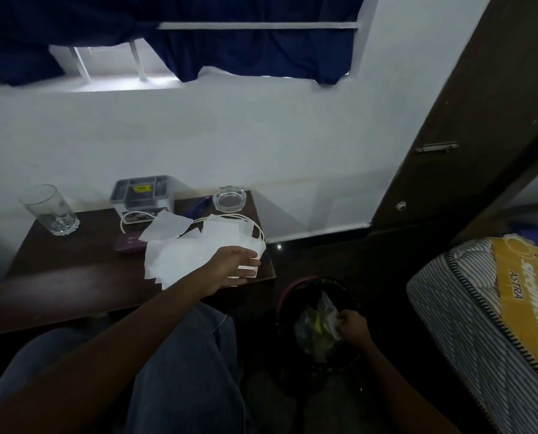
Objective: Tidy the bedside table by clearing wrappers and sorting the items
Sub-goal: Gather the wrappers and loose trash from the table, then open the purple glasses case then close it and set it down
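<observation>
A dark wooden bedside table (73, 277) carries a heap of white tissues (183, 255) at its right end. My left hand (233, 264) rests on that heap, fingers closed around some of the tissues near the table's corner. My right hand (353, 327) is down over a dark waste bin (292, 296) on the floor right of the table, pinching a clear plastic wrapper (316, 330) that hangs into the bin. A white cable (258, 233) loops around the tissues.
On the table stand a drinking glass (50, 211) at the far left, a grey organiser box (142, 195), a glass ashtray (230, 198), a blue object (199, 206) and a purple case (130, 244). A striped mattress (480, 324) lies at right, a dark wardrobe (468, 136) behind it.
</observation>
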Motion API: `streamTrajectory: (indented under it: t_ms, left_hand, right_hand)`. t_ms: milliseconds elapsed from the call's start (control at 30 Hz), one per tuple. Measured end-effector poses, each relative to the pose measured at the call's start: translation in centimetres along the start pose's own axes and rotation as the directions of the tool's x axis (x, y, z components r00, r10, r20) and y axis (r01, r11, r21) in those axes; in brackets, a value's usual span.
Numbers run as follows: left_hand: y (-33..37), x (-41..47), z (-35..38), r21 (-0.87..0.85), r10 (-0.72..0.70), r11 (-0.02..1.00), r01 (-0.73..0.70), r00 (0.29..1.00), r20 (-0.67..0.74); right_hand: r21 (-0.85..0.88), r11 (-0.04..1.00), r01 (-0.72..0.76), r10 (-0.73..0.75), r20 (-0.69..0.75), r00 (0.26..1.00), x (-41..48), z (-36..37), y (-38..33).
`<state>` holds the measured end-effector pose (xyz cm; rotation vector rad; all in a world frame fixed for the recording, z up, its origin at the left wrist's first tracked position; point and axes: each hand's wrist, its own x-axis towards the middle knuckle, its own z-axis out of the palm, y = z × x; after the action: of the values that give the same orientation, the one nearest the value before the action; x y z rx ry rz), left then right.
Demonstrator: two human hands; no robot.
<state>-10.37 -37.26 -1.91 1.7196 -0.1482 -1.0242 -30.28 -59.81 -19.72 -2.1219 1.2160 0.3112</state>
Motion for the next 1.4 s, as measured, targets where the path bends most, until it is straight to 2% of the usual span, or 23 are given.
streamTrajectory:
  t_ms: [100,200,300,400,500,767,933,1100,1267,1400]
  left_hand:
    - [0.2,0.0,0.3,-0.011,-0.002,1.000,0.002,1.000,0.001]
    - [0.3,0.0,0.4,-0.022,0.003,1.000,-0.003,1.000,-0.010]
    - [0.3,0.0,0.1,-0.041,0.013,0.999,-0.014,1.000,-0.023]
    - [0.6,0.0,-0.8,-0.107,0.020,0.994,-0.023,0.999,-0.027]
    - [0.9,-0.2,-2.6,-0.176,0.036,0.983,-0.044,0.998,-0.049]
    - [-0.2,-1.8,-10.9,-0.263,0.099,0.949,-0.175,0.955,-0.279]
    - [-2.6,-2.2,-16.4,-0.347,0.057,0.903,-0.252,0.872,-0.486]
    - [-5.9,-2.0,-21.1,-0.428,-0.018,0.850,-0.306,0.796,-0.605]
    - [-8.7,-0.8,-23.8,-0.506,-0.081,0.798,-0.327,0.773,-0.629]
    - [-8.2,1.1,-25.0,-0.473,-0.042,0.804,-0.361,0.758,-0.651]
  right_hand:
    - [0.095,0.995,0.014,-0.012,-0.029,1.000,-0.1,0.1,-0.6]
    - [0.298,0.954,0.003,0.014,-0.056,0.998,-0.4,-0.7,-2.4]
    - [0.555,0.832,0.006,0.042,-0.072,0.997,-1.0,-2.0,-5.4]
    - [0.680,0.731,0.058,-0.015,-0.070,0.997,-2.0,-3.5,-9.4]
    - [0.721,0.681,0.125,-0.111,-0.067,0.992,-3.2,-4.7,-14.3]
    - [0.769,0.594,0.235,-0.391,0.021,0.920,-7.9,-3.0,-27.3]
    - [0.772,0.584,0.252,-0.476,0.074,0.876,-9.9,1.0,-33.1]
    - [0.803,0.559,0.208,-0.438,0.072,0.896,-10.8,6.1,-38.3]
    - [0.840,0.521,0.149,-0.320,0.031,0.947,-10.8,11.0,-42.4]
    - [0.791,0.569,0.227,-0.308,-0.051,0.950,-9.5,13.3,-44.5]
